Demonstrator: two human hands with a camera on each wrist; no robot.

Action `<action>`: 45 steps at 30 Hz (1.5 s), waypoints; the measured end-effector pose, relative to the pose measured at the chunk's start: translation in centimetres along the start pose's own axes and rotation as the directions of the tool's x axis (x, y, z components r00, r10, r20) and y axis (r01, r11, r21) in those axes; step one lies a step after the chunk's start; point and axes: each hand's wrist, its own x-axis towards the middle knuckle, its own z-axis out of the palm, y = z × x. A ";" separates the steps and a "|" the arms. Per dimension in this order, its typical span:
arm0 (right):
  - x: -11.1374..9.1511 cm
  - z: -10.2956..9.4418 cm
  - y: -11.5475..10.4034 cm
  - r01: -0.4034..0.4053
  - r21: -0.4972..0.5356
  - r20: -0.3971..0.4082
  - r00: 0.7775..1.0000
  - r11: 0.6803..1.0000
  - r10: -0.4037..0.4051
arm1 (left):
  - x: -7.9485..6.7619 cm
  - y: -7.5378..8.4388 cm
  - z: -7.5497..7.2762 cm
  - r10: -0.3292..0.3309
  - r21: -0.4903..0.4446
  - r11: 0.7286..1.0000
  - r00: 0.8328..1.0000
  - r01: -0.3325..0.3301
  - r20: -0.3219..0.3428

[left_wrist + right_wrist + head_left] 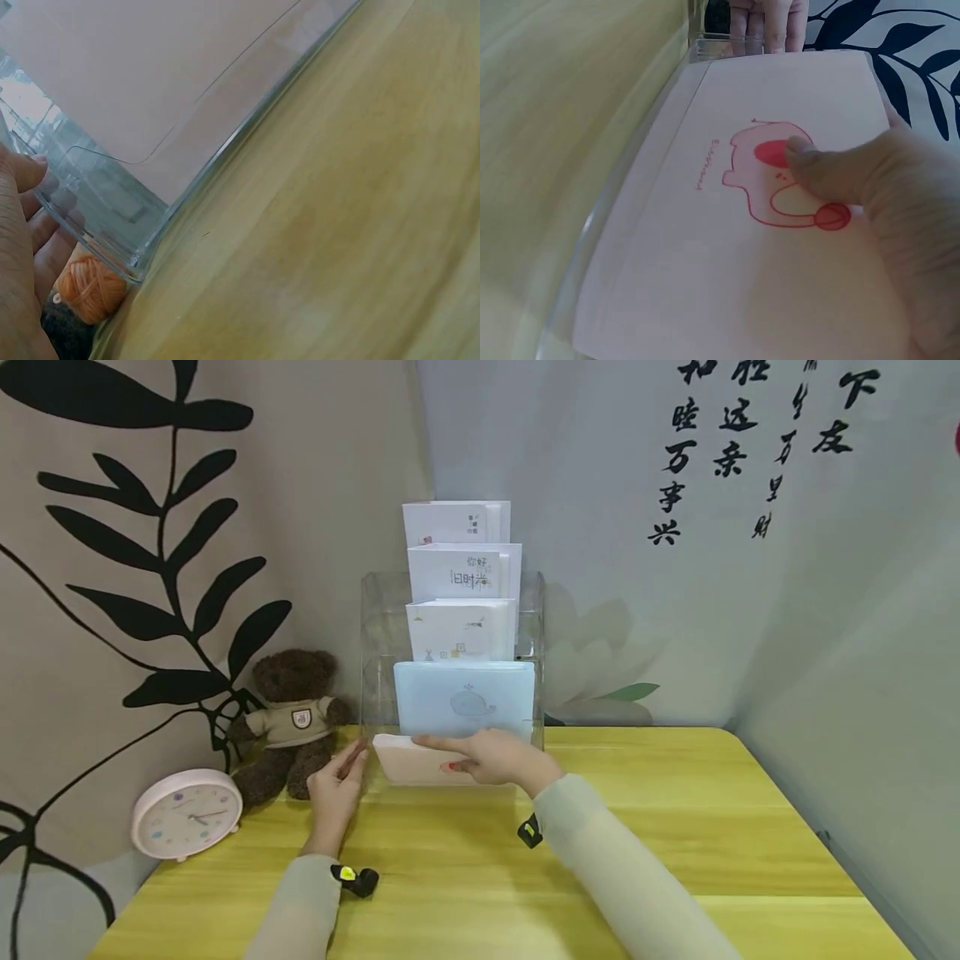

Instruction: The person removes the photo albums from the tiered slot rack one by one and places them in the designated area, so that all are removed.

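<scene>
Notebook (735, 262), pale pink, with a red outline drawing (761, 202) of an animal, a solid red oval and small red lettering (706, 163). Second notebook (427, 697), light blue, bearing a grey-blue whale (471, 702). White booklets (442, 568), with dark characters; the lowest seems to carry tiny yellowish motifs, too small to tell. Rack (384, 693), colourless and transparent. Table (637, 860), yellow, wood-grained. Bear (295, 677), dark brown, in a beige top (281, 725). Clock (186, 815), pale pink rim, multicoloured numerals. Yarn (91, 289), orange. Wall leaf pattern (168, 560), black.
</scene>
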 end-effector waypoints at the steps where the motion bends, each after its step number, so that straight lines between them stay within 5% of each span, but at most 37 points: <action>1: 0.0 0.0 0.0 0.022 -0.006 -0.026 0.999 1.000 -0.022 | 0.1 -0.1 0.0 -0.001 0.004 1.000 1.000 0.001 -0.001; 7: -0.8 0.8 -0.4 0.098 -0.081 -0.109 0.988 0.992 -0.106 | -0.2 -0.3 -0.1 -0.027 0.025 0.999 1.000 0.027 0.005; 18: -3.4 3.4 -1.3 0.042 -0.078 -0.220 0.974 0.996 -0.058 | -1.1 0.0 0.4 -0.052 0.011 0.999 0.998 0.052 0.036; 28: -3.8 3.1 -1.1 0.080 -0.083 -0.332 0.938 0.993 -0.103 | -0.6 0.0 0.7 0.014 0.025 1.000 1.000 -0.015 0.010; 39: -4.3 -0.5 -2.4 0.251 -0.015 -0.534 0.817 0.968 -0.220 | 0.1 -0.1 0.1 0.041 0.039 0.998 0.999 -0.040 -0.035; 45: -5.0 -2.7 -2.7 0.302 -0.056 -0.672 0.693 0.952 -0.260 | 0.1 0.1 0.0 0.023 0.033 0.999 0.999 -0.022 -0.023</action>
